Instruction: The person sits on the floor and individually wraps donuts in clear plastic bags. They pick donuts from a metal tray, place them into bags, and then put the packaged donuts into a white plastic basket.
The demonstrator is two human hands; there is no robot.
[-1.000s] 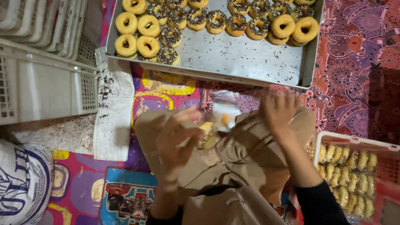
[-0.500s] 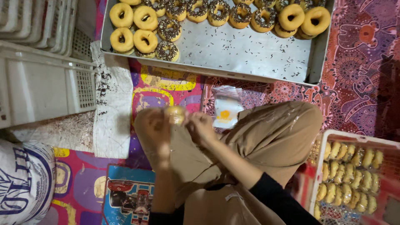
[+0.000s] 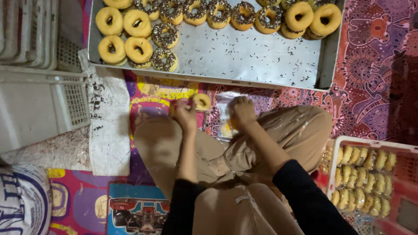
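Observation:
My left hand [image 3: 186, 116] holds a plain golden donut [image 3: 202, 101] just above my left knee. My right hand [image 3: 242, 112] rests closed on a clear plastic bag [image 3: 226, 114] lying on the patterned mat between my knees. Ahead lies a large metal tray [image 3: 244, 56] scattered with chocolate sprinkles. Plain and sprinkled donuts [image 3: 138, 37] fill its left end and its far edge.
A red crate [image 3: 374, 174] of wrapped donuts stands at my right. White plastic baskets [image 3: 39, 87] and a white cloth [image 3: 106, 122] dusted with sprinkles lie at the left. A printed sack [image 3: 21, 204] sits at the bottom left.
Both hands have moved left and forward, away from my lap. My left hand has brought a donut up near the tray's front edge, and my right hand has dropped onto the plastic bag.

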